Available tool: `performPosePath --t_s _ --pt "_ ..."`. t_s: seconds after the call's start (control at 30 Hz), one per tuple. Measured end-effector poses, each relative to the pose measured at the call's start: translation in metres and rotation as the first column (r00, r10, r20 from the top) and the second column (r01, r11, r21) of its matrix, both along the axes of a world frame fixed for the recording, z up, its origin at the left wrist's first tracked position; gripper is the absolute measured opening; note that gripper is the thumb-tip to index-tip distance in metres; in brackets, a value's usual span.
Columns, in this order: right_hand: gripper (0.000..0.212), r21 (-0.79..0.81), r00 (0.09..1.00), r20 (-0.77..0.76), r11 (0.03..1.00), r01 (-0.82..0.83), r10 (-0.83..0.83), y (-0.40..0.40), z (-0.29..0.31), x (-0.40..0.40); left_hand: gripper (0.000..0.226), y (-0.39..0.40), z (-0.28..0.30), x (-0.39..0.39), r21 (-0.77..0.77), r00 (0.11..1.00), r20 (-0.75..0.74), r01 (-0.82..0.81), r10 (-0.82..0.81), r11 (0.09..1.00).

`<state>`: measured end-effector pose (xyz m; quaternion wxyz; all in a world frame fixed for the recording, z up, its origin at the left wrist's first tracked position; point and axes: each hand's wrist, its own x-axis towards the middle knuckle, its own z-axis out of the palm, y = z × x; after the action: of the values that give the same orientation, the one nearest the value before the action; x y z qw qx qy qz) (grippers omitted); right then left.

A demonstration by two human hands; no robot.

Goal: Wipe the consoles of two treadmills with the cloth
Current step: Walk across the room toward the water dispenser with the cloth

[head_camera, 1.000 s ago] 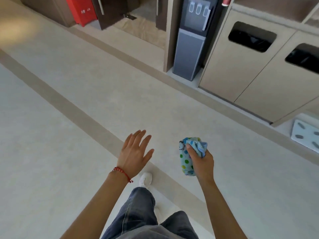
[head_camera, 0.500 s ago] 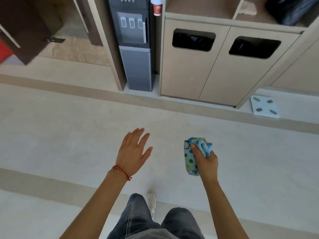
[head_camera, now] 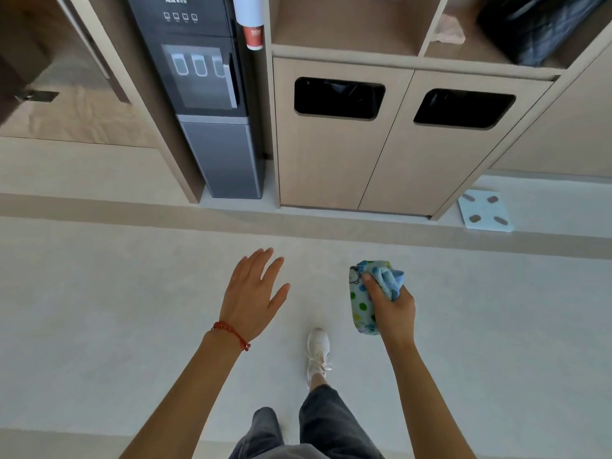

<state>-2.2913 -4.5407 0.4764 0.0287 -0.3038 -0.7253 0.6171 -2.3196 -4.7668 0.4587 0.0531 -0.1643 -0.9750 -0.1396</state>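
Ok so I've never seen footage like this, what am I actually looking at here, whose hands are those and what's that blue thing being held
This is one picture from a camera worn on a person's head, looking forward and down, so the arms are the wearer's own. The left hand, with a red bracelet, is open and empty. The right hand grips a bunched cloth, blue with coloured dots. Below are the person's legs and a white shoe on a pale floor. Ahead stand a water dispenser, a cabinet with two bin openings and a bathroom scale. No treadmill is in view.

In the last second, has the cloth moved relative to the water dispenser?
Yes. The cloth, gripped in the right hand, now sits lower right of the water dispenser, not directly below.
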Motion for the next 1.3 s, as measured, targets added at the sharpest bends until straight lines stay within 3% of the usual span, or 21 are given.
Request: performPosePath --t_s 0.53,0.97,1.3 --pt "0.011 0.004 0.999 -0.034 0.999 -0.039 0.039 0.053 0.019 -0.281 0.068 0.063 0.026 -0.284 0.023 0.999 -0.038 -0.021 0.022 1.0" --pt "0.01 -0.024 0.992 -0.111 0.998 0.061 -0.063 0.043 0.03 -0.504 0.07 0.06 0.034 -0.535 0.031 0.99 -0.065 0.126 -0.124 0.992" --pt "0.01 0.014 0.985 -0.163 0.998 0.068 -0.064 0.058 0.043 -0.619 0.062 0.075 0.038 -0.649 0.082 0.983 -0.073 0.172 -0.167 0.982"
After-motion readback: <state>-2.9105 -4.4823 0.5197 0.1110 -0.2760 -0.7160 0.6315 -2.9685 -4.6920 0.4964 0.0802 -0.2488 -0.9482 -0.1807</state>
